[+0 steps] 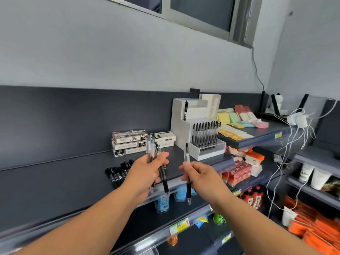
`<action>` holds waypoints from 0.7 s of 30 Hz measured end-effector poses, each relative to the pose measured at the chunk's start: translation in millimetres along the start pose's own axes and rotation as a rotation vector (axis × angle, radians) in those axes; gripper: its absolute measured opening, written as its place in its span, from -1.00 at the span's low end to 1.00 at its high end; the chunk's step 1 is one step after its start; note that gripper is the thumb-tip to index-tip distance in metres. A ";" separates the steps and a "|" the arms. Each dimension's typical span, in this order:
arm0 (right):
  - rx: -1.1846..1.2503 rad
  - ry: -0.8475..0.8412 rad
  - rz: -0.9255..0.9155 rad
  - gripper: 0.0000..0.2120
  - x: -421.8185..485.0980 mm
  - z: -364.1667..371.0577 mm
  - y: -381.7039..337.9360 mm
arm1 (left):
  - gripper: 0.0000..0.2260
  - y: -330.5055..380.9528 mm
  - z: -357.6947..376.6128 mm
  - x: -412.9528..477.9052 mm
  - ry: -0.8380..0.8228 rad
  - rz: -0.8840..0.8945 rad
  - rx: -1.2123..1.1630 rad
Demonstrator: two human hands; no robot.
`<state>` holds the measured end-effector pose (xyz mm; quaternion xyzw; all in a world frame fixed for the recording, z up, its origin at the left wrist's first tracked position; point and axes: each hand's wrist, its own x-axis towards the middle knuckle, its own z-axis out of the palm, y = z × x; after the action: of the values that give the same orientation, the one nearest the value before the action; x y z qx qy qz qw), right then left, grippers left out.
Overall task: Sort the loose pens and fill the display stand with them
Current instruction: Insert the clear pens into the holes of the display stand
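My left hand (147, 173) grips a small bunch of clear pens (150, 150) with black grips, held upright above the dark shelf (55, 181). My right hand (200, 175) pinches a single clear pen (187, 155), also upright, tip down. Both hands hover in front of the white display stand (184, 129), whose lower tier holds a row of black-and-clear pens (206, 133); one pen (185, 110) stands alone in the upper tier. A pile of loose black pens (117, 173) lies on the shelf behind my left wrist.
Stacked pen boxes (132, 142) sit left of the stand. Coloured sticky-note pads (239, 118) lie on the shelf to the right. White chargers and cables (298, 120) hang at the right. Lower shelves carry packaged goods (237, 172).
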<state>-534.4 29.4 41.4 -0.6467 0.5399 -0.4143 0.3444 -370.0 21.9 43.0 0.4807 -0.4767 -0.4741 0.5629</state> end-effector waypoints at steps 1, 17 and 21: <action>-0.009 0.024 -0.009 -0.74 5.8 -12.8 4.7 | -0.86 0.6 14.1 6.1 -0.004 0.005 -0.002; 0.042 0.239 -0.002 -0.65 155.4 -133.8 73.0 | -0.54 5.8 149.8 155.6 -0.217 0.339 0.356; 0.046 0.326 -0.004 -0.84 192.2 -159.8 84.6 | -0.52 -1.0 174.9 187.9 -0.230 0.342 0.406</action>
<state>-700.2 -174.6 64.4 -0.5638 0.5777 -0.5268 0.2663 -525.7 -180.2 71.8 0.4393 -0.6967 -0.3186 0.4691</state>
